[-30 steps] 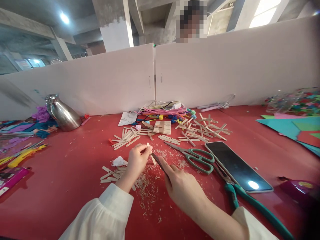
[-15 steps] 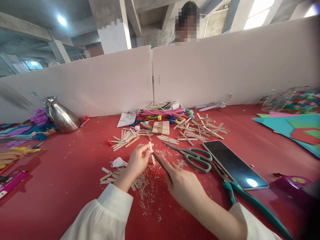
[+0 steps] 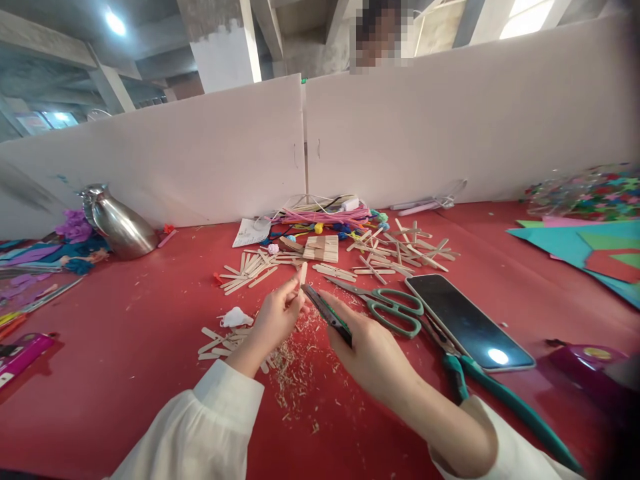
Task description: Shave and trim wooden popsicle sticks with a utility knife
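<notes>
Left hand point(image 3: 273, 323) pinches stick point(image 3: 303, 272); right hand point(image 3: 375, 350) clasps knife point(image 3: 334, 319), blade point(image 3: 311, 294) towards ten o'clock. Contact looks unclear; slipping could cut fingers point(image 3: 297, 305).

This looks like a handicraft work spot inside a bare concrete building: a concrete pillar point(image 3: 220, 47), partly painted white, and raw ceiling beams point(image 3: 45, 40) rise beyond the pale partition point(image 3: 200, 160). On the red tabletop point(image 3: 150, 347), wooden craft sticks point(image 3: 250, 270) and pink pipe cleaners point(image 3: 320, 217) lie beyond the green-handled scissors point(image 3: 395, 310), with wood shavings point(image 3: 290, 380) nearer the wearer than them. To the scissors' right are a smartphone point(image 3: 467, 320) and, farther off, coloured paper sheets point(image 3: 580, 250).
</notes>
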